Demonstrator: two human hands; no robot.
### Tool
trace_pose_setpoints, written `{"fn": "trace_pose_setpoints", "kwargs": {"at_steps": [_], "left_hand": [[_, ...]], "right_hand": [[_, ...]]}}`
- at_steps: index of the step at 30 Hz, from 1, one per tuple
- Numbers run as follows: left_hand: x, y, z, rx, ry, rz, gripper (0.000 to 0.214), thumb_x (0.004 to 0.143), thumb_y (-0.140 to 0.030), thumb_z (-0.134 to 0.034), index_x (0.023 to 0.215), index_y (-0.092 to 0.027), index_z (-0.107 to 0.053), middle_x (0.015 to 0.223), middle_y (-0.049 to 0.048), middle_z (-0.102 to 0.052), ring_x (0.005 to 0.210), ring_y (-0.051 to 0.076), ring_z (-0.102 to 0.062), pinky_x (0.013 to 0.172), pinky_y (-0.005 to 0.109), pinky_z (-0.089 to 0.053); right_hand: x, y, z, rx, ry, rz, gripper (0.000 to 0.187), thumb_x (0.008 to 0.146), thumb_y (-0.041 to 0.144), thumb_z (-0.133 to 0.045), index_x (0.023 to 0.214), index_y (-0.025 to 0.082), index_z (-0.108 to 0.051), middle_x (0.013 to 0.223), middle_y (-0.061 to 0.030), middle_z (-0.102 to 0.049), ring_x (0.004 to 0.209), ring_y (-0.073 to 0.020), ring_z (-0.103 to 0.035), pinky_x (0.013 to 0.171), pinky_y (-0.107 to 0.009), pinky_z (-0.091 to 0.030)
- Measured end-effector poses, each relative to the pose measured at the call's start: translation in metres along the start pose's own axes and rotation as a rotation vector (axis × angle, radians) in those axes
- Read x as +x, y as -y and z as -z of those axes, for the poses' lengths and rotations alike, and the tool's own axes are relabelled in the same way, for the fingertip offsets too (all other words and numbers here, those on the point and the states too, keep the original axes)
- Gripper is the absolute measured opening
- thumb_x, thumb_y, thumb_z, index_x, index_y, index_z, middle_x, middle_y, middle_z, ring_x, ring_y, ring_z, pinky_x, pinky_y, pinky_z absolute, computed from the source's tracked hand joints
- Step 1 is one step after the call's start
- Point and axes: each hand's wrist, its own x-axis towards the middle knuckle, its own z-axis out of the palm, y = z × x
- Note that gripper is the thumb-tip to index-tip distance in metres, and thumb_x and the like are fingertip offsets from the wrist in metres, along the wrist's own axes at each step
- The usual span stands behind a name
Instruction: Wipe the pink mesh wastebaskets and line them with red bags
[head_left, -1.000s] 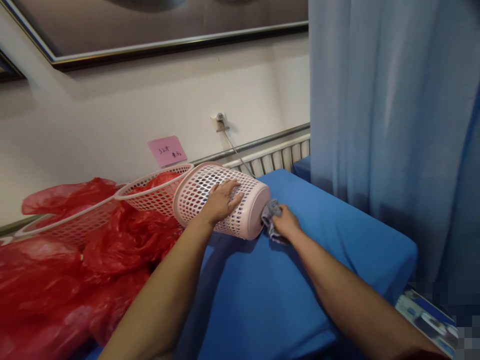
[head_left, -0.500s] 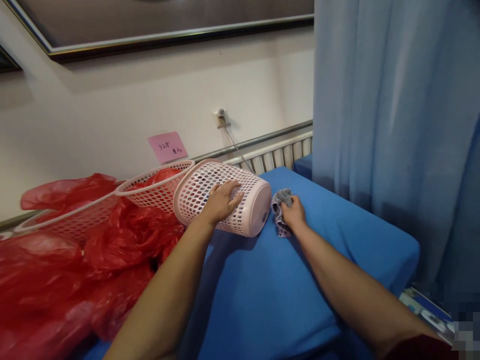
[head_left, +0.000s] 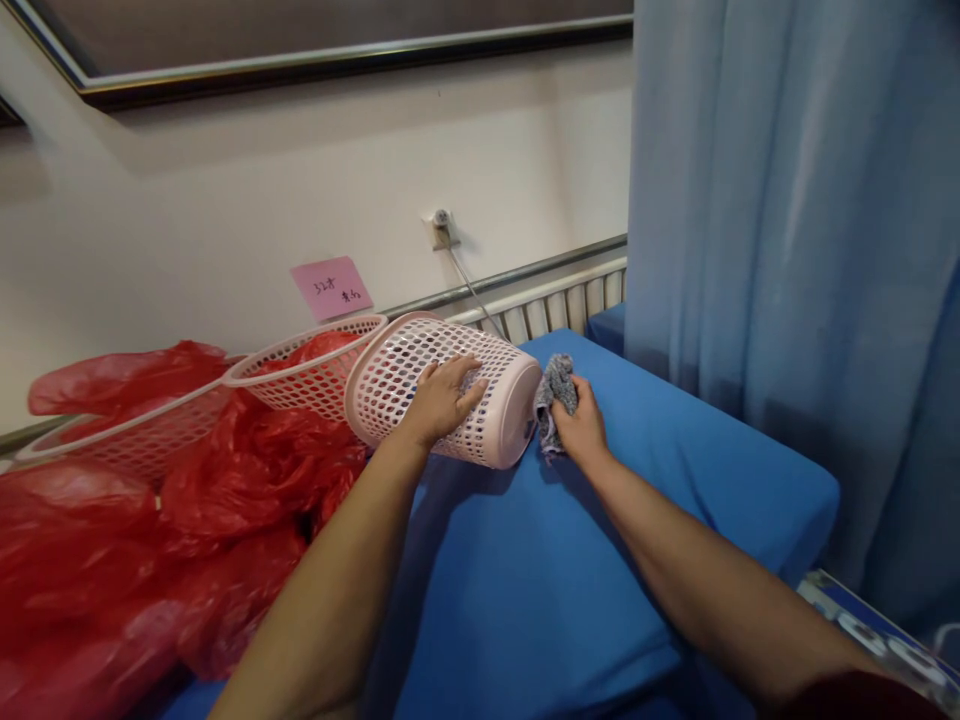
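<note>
A pale pink plastic wastebasket (head_left: 484, 385) with perforated sides lies tipped over on a blue-sheeted bed (head_left: 570, 590), its base facing right. My left hand (head_left: 442, 403) rests on the basket's side with its fingers spread. In my right hand (head_left: 581, 420) is a crumpled grey cloth (head_left: 557, 385), gripped in closed fingers right beside the basket's base. Whether the cloth presses on the base I cannot tell for certain. The basket's opening points left, out of sight, towards a second pink basket (head_left: 326, 383).
Red plastic bags (head_left: 97, 560) are heaped on the left, around another pink basket (head_left: 142, 440). A blue curtain (head_left: 750, 220) hangs at the right. Behind the bed are a radiator (head_left: 551, 308), a wall socket (head_left: 442, 230) with a cable, and a pink paper note (head_left: 331, 288).
My right hand has brought the cloth left and slightly up, closer to the basket's base. The left hand and the tipped basket stay almost in place.
</note>
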Motion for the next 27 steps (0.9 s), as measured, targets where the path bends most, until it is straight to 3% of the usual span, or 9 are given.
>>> {"fn": "trace_pose_setpoints", "kwargs": {"at_steps": [3, 5, 8, 10, 14, 19, 24, 27], "left_hand": [[0.001, 0.002, -0.001, 0.000, -0.002, -0.002, 0.046, 0.100, -0.050, -0.043, 0.134, -0.024, -0.060, 0.148, 0.0089, -0.061, 0.140, 0.029, -0.052, 0.122, 0.054, -0.027], [0.001, 0.002, -0.001, -0.004, -0.006, -0.008, 0.046, 0.100, -0.049, -0.043, 0.134, -0.023, -0.060, 0.148, 0.0089, -0.060, 0.141, 0.029, -0.051, 0.122, 0.053, -0.027], [0.001, 0.003, -0.001, -0.004, -0.009, -0.008, 0.046, 0.099, -0.049, -0.044, 0.135, -0.024, -0.060, 0.148, 0.0089, -0.060, 0.140, 0.029, -0.051, 0.122, 0.053, -0.027], [0.000, 0.002, 0.000, -0.005, -0.007, -0.002, 0.046, 0.099, -0.048, -0.044, 0.135, -0.024, -0.060, 0.148, 0.0091, -0.060, 0.141, 0.028, -0.051, 0.122, 0.053, -0.026], [-0.001, 0.000, 0.000, -0.013, -0.010, 0.002, 0.047, 0.099, -0.047, -0.044, 0.135, -0.022, -0.060, 0.149, 0.0109, -0.059, 0.141, 0.028, -0.051, 0.122, 0.054, -0.026], [-0.001, 0.000, -0.001, -0.009, -0.010, 0.000, 0.047, 0.099, -0.047, -0.044, 0.135, -0.021, -0.060, 0.149, 0.0113, -0.059, 0.141, 0.030, -0.051, 0.121, 0.055, -0.028], [-0.002, 0.000, -0.001, -0.009, -0.029, 0.000, 0.047, 0.098, -0.047, -0.045, 0.133, -0.020, -0.062, 0.145, 0.0114, -0.062, 0.140, 0.030, -0.052, 0.120, 0.053, -0.030], [-0.004, -0.001, -0.002, -0.011, -0.031, 0.005, 0.047, 0.098, -0.047, -0.045, 0.133, -0.021, -0.061, 0.146, 0.0110, -0.061, 0.142, 0.030, -0.050, 0.121, 0.054, -0.028]], "right_hand": [[-0.017, 0.019, 0.011, 0.036, 0.131, 0.395, 0.045, 0.081, 0.021, -0.059, 0.125, 0.024, -0.061, 0.127, -0.0085, -0.060, 0.118, -0.0229, -0.059, 0.106, -0.037, -0.047], [-0.034, 0.031, 0.014, -0.088, 0.342, 0.490, 0.038, 0.078, 0.019, -0.061, 0.115, 0.025, -0.067, 0.119, -0.0065, -0.061, 0.108, -0.0217, -0.063, 0.098, -0.033, -0.050], [-0.047, 0.039, 0.015, -0.432, 0.622, 0.300, 0.030, 0.075, 0.017, -0.064, 0.103, 0.025, -0.073, 0.112, -0.0062, -0.065, 0.099, -0.0218, -0.065, 0.089, -0.031, -0.050], [-0.046, 0.037, 0.014, -0.574, 0.675, 0.136, 0.025, 0.075, 0.018, -0.066, 0.098, 0.022, -0.074, 0.110, -0.0090, -0.068, 0.095, -0.0237, -0.066, 0.086, -0.033, -0.050], [-0.033, 0.027, 0.015, -0.557, 0.592, 0.026, 0.029, 0.080, 0.022, -0.063, 0.106, 0.018, -0.074, 0.109, -0.0135, -0.071, 0.095, -0.0271, -0.068, 0.087, -0.037, -0.050], [-0.022, 0.014, 0.006, -0.395, 0.506, 0.009, 0.034, 0.077, 0.020, -0.068, 0.110, 0.026, -0.073, 0.111, -0.0019, -0.074, 0.103, -0.0201, -0.067, 0.095, -0.027, -0.048], [0.010, -0.008, 0.003, -0.363, 0.237, -0.196, 0.040, 0.092, 0.027, -0.049, 0.129, 0.018, -0.063, 0.121, -0.0099, -0.072, 0.106, -0.0216, -0.067, 0.093, -0.031, -0.051], [0.020, -0.016, 0.014, -0.334, 0.234, -0.255, 0.033, 0.089, 0.027, -0.052, 0.114, 0.018, -0.070, 0.102, -0.0080, -0.076, 0.090, -0.0216, -0.070, 0.081, -0.030, -0.052]]}}
